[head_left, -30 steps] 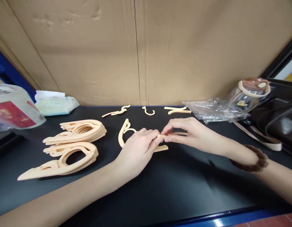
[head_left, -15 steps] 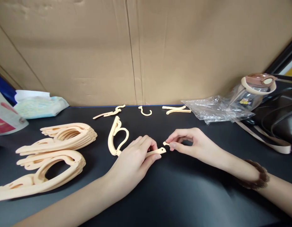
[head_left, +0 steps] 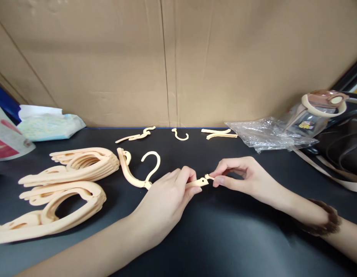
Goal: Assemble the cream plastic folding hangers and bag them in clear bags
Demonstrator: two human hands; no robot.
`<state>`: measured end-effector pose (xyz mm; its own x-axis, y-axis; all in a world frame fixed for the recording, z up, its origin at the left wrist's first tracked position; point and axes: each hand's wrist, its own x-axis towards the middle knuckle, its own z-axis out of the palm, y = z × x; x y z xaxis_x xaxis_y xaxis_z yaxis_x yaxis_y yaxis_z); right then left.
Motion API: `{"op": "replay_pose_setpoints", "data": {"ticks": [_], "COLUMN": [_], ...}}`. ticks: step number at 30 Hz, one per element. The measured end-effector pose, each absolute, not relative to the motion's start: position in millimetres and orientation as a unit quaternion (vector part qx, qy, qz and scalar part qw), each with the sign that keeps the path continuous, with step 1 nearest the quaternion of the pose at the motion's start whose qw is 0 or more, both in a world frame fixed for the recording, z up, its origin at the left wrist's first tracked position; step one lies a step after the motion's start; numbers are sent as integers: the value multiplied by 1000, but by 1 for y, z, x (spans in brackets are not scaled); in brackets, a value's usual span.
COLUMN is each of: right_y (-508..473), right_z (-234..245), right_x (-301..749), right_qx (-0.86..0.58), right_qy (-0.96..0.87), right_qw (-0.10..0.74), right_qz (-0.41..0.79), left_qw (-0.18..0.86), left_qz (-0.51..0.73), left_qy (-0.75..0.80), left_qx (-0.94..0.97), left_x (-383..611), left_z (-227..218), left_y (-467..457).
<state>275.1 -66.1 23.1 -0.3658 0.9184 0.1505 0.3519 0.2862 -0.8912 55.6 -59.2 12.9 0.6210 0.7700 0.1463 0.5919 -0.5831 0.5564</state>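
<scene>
My left hand (head_left: 168,196) is closed round one arm of a cream plastic folding hanger (head_left: 128,173). The arm's holed end pokes out past my thumb and forefinger. To the left of that hand, the hanger's other arm and its hook (head_left: 157,163) stick out, spread apart. Between thumb and fingertips, my right hand (head_left: 243,179) pinches a small cream plastic piece (head_left: 207,176), much of it covered by the fingers. The piece is right at the holed end; I cannot tell whether they touch. My palm hides the hanger's middle.
Two stacks of folded hangers, an upper one (head_left: 94,167) and a lower one (head_left: 93,204), lie at left. Along the back are loose hanger parts (head_left: 138,135), a hook (head_left: 181,135) and two strips (head_left: 220,134). Clear plastic wrap (head_left: 262,134) and a bottle (head_left: 311,119) stand right; tissues (head_left: 51,127) left.
The hanger's free arm has swung away to the left, and its hook now stands apart from it. My right hand's small piece has come nearer the holed end. The view has shifted slightly.
</scene>
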Motion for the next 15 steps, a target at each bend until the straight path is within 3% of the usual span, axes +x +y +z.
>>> {"op": "replay_pose_setpoints", "data": {"ticks": [15], "right_y": [-72], "right_z": [18], "right_x": [276], "right_qx": [-390], "right_qy": [-701], "right_qw": [359], "right_qz": [477], "left_qw": [277], "left_qz": [155], "left_qy": [341], "left_qx": [885], "left_x": [47], "left_z": [11], "left_y": [-59]}}
